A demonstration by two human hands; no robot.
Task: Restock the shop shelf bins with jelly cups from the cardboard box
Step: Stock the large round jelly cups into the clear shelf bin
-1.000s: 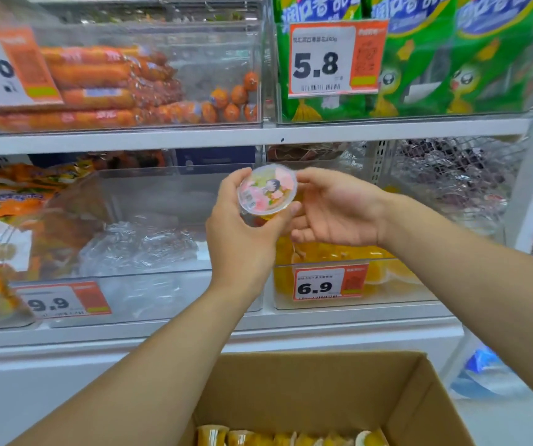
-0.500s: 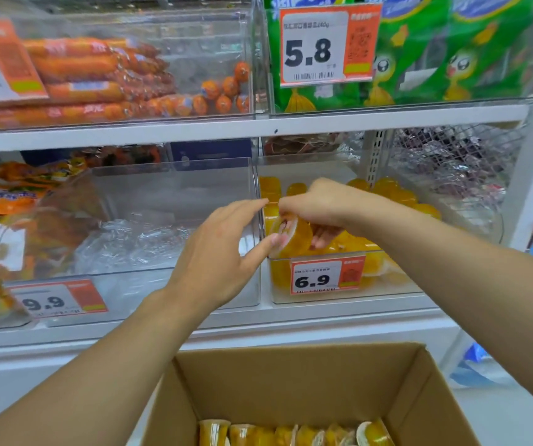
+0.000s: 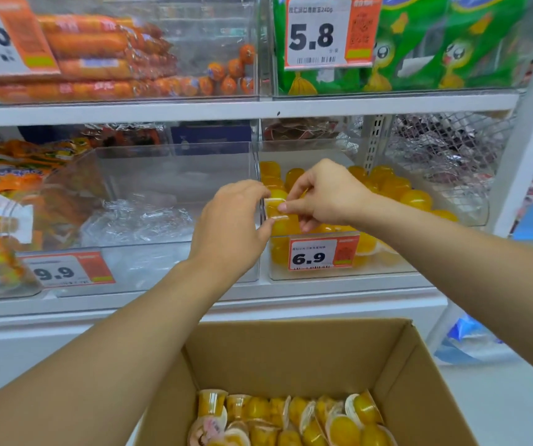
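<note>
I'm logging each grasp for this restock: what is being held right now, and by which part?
One jelly cup, over the 6.9 bin's front-left corner. Right hand and left hand pinch it by its rim and sides.

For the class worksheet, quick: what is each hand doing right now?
Left hand: fingers curled on the jelly cup, holding it.
Right hand: pinching the same cup over the bin.
</note>
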